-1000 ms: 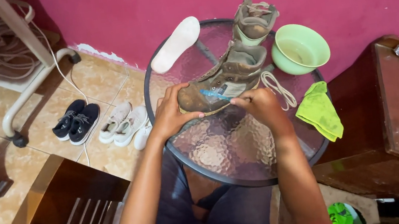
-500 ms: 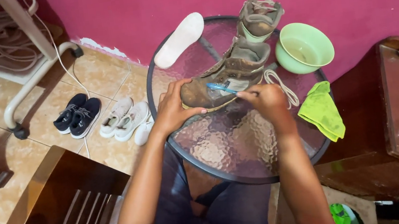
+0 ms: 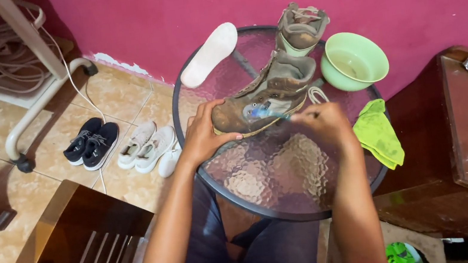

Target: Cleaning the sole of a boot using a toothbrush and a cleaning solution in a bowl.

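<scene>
Since half a second ago, the right hand (image 3: 323,123) has drawn slightly back, blurred, gripping a blue toothbrush (image 3: 269,110) against the brown boot (image 3: 260,101). Left hand (image 3: 205,132) clasps the boot's toe on the round glass table (image 3: 276,174), beside a green bowl (image 3: 354,61).

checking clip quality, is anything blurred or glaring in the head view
Head view: the right hand and blue brush are motion-blurred; the left hand, boot and green bowl look sharp; soft light patches glint on the textured glass table.
</scene>
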